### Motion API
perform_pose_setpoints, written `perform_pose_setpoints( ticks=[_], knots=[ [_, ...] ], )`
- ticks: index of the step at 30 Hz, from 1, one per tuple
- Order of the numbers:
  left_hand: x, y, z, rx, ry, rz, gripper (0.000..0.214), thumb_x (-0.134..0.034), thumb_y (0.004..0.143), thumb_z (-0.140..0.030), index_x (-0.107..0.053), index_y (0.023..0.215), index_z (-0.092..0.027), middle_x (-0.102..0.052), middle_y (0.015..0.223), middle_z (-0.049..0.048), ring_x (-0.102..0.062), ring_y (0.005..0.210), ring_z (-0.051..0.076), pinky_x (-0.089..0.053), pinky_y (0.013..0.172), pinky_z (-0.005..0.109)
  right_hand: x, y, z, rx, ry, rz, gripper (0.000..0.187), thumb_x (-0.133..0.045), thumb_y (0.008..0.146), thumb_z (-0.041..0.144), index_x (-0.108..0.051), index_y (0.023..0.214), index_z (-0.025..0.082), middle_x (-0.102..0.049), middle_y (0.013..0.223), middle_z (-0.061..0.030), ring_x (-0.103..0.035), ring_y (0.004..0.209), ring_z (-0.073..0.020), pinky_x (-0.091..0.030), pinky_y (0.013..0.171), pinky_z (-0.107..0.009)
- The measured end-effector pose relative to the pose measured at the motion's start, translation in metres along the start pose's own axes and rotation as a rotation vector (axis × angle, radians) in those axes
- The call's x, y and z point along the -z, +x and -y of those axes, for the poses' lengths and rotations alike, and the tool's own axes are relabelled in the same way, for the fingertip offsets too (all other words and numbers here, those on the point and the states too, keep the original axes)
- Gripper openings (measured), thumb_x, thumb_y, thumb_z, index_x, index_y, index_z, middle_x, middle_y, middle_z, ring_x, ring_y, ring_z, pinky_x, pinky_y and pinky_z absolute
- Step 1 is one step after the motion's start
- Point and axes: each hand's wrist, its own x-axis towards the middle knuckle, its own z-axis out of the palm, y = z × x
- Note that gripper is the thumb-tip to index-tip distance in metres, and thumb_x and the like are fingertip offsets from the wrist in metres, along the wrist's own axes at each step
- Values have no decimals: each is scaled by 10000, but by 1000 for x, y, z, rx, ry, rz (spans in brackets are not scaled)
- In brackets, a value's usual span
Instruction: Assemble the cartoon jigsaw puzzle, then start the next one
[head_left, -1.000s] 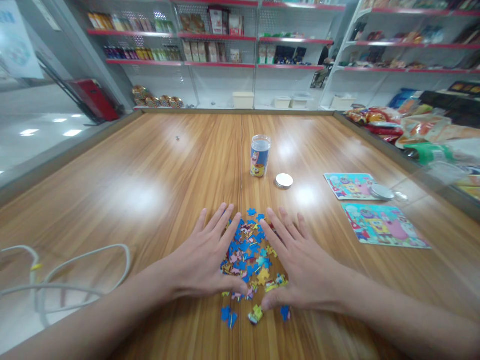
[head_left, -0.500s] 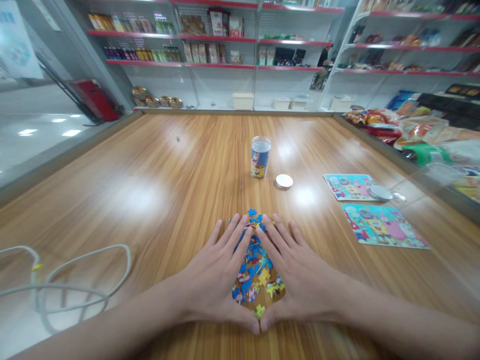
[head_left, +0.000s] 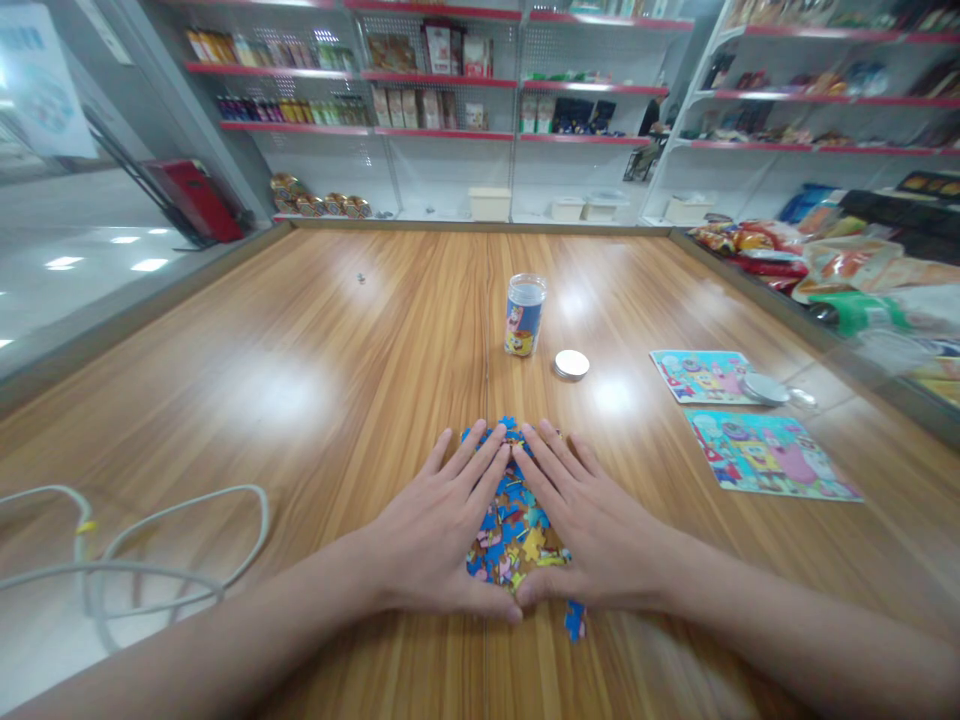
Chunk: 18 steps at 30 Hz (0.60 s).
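A heap of small jigsaw puzzle pieces (head_left: pixel 517 515), mostly blue with some yellow and pink, lies on the wooden table between my hands. My left hand (head_left: pixel 446 530) rests flat along its left side, fingers spread and pointing forward. Along the right side lies my right hand (head_left: pixel 589 525), also flat with fingers apart. The thumbs meet or nearly meet at the near end, and the index fingertips come close at the far end. Some pieces are covered by the palms and fingers. One blue piece (head_left: pixel 575 620) pokes out below my right hand.
Beyond the heap stand a clear jar (head_left: pixel 524 318) with a cartoon label and a white lid (head_left: pixel 571 364). Two cartoon picture sheets (head_left: pixel 772 455) lie at the right, one bearing a round lid (head_left: pixel 765 388). A white cable (head_left: pixel 259 515) loops at the left. Packaged goods (head_left: pixel 847 265) border the right edge.
My thumbs have moved slightly forward, and the space between my hands is smaller with the pieces closer together. A blue piece now shows below my right hand.
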Motion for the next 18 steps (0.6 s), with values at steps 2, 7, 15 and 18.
perform_pose_setpoints(
  ticks=[2, 7, 15, 18],
  knots=[
    [1, 0, 1, 5, -8, -2, 1350, -378, 682, -995, 48, 1612, -115, 18, 1669, 202, 29, 1537, 440, -47, 1232, 639, 2, -2, -3, -1, -4, -8, 1262, -463, 734, 925, -24, 1624, 144, -50, 1681, -201, -21, 1538, -449, -131, 1203, -675],
    [0, -1, 5, 4, -15, -32, 1351, -424, 680, -983, 69, 1613, -140, 22, 1668, 202, 58, 1524, 470, 16, 1204, 694, 6, -10, -10, -20, -9, -19, 1406, -527, 596, 979, -6, 1626, 176, -65, 1677, -210, -48, 1513, -517, -66, 1167, -748],
    [-1, 1, 4, 23, -10, -14, 1333, -395, 685, -990, 43, 1617, -144, 55, 1672, 182, 58, 1529, 459, -25, 1222, 660, 1, -5, -10, -31, 14, 34, 1329, -497, 673, 951, -10, 1623, 160, 2, 1684, -184, 27, 1530, -467, -117, 1188, -707],
    [0, 2, 3, 29, -7, 1, 1314, -376, 695, -988, 25, 1618, -143, 63, 1672, 174, 50, 1533, 451, -45, 1225, 652, 2, -1, -9, -16, 25, 34, 1306, -445, 690, 964, -32, 1623, 149, -12, 1686, -174, 22, 1538, -443, -107, 1204, -683]
  ],
)
